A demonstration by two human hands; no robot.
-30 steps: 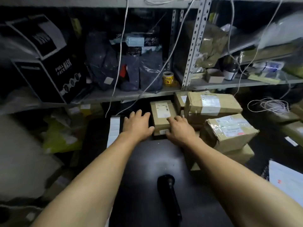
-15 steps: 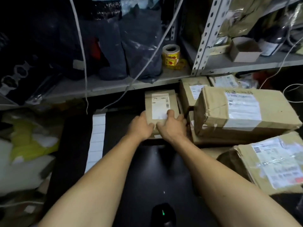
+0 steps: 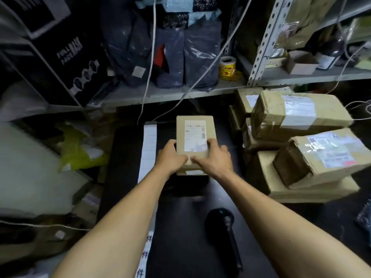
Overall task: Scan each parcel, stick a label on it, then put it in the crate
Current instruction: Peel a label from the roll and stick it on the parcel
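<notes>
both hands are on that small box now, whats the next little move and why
Probably free the right hand and reach for the scanner. Both hands grip the small box at its near end, its barcode label faces up in plain view, and the scanner lies untouched on the black table just nearer the person. The left hand could likely steady the box alone.

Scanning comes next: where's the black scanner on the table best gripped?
Grip the scanner round its slim handle, which points back at the person, coming from the near side with the right hand. The bulky head faces away.
</notes>
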